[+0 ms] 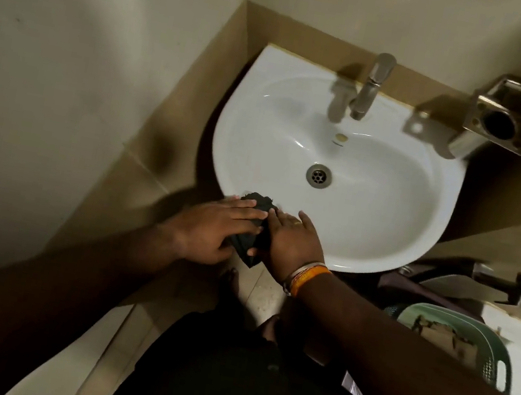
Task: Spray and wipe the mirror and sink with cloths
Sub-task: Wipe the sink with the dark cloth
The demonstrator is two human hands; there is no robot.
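Head view, sole camera; entries follow.

Item: sink [384, 240], white, wall-mounted, bowl facing up. Drain [319, 174] at the bowl's middle; tap [369, 87] on the far rim.

Item: dark cloth [259, 206], bunched, draped over the sink's near-left rim. One end lies on the rim top toward the bowl, the other hangs off the front edge toward the person. Long axis runs from the bowl outward to the person, roughly across the rim.

Item: left hand [211, 228], fingers straight, laid flat on the cloth's left part, pressing it to the rim; not curled round it.

Item: right hand [290, 237], fingers likewise straight, resting on the cloth's right edge and the rim beside it. Thumb tip shows under the hanging end; whether it pinches the cloth cannot be told. Bands on the wrist.

Relation governing the coming move: both hands touch the cloth and flank it. The unwiped bowl and the long rim lie to the right and away, on the right hand's side. Judgement: a sweep rightward along the rim falls more naturally to the right hand.

Not in view: mirror, spray bottle.

Other: metal holder [499, 117] on the wall, right of the tap; green basket [497, 364] at lower right.
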